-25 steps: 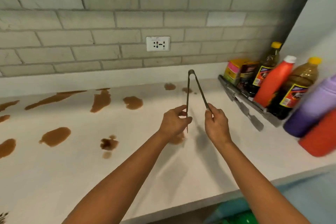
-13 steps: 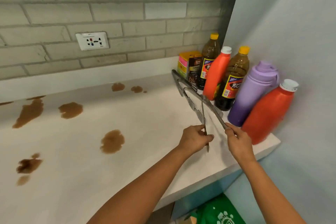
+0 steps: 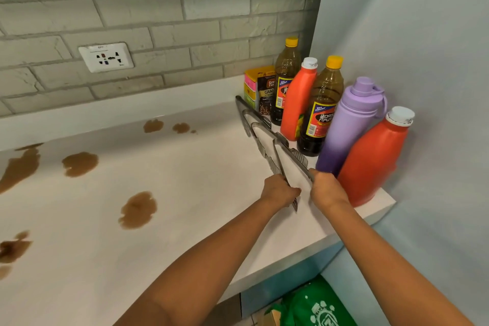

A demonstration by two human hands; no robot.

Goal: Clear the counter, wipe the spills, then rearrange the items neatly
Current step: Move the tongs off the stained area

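Thin metal tongs (image 3: 278,158) are held low over the white counter (image 3: 201,182), hinge pointing away from me. My left hand (image 3: 280,190) pinches one arm of them, and my right hand (image 3: 326,188) grips the other arm. They hover over two other tongs (image 3: 255,116) that lie along the row of bottles. Brown spills (image 3: 137,209) dot the counter to the left, with more spills (image 3: 79,163) toward the back.
Against the right wall stand two dark sauce bottles (image 3: 323,111), two orange bottles (image 3: 370,161), a purple flask (image 3: 350,124), a coffee pouch (image 3: 266,95) and a colourful box (image 3: 251,87). A wall socket (image 3: 105,57) sits in the brick backsplash. A green bag (image 3: 315,304) lies below the counter's edge.
The view has swung right toward the corner. Both hands have carried the thin tongs from the counter's middle to the bottles and lowered them over the other tongs.
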